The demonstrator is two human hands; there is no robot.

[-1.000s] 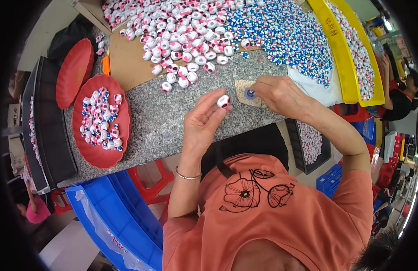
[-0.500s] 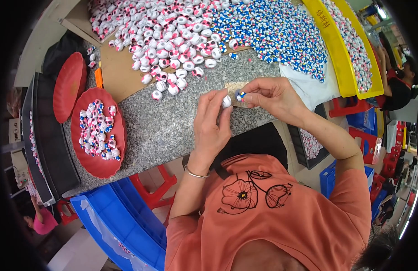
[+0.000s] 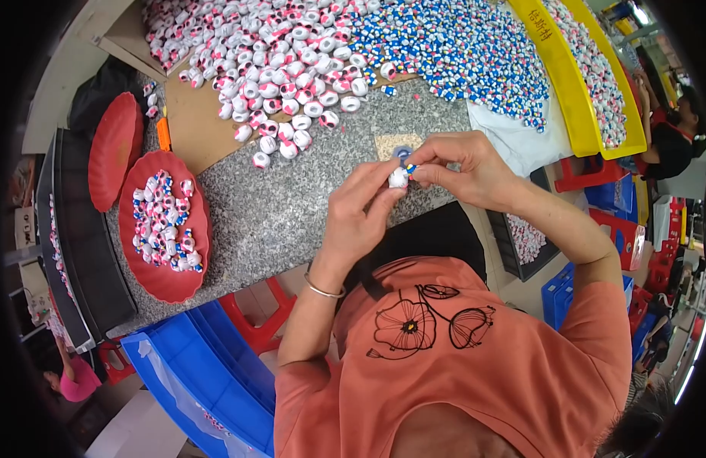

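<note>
My left hand (image 3: 362,208) pinches a small white figurine head (image 3: 398,179) between thumb and fingers. Right against it, my right hand (image 3: 467,169) holds a tiny blue figurine body (image 3: 411,169) by the fingertips. The two pieces meet over the near part of the granite table; whether they are joined I cannot tell. Just behind them a small round purple-grey piece (image 3: 402,153) sits on a speckled tan square (image 3: 385,143). Farther off lie a heap of white and pink heads (image 3: 292,76) and, to its right, a heap of blue bodies (image 3: 463,57).
On the left, a red scalloped plate (image 3: 199,229) carries assembled figurines, with another red plate (image 3: 112,153) behind it. A yellow bin (image 3: 570,84) full of heads stands at the far right beside a white cloth (image 3: 494,131). Blue crates (image 3: 208,374) are below the table's left edge.
My hands have come together, bringing the white head up against the blue body. The round purple-grey piece behind them is now more exposed.
</note>
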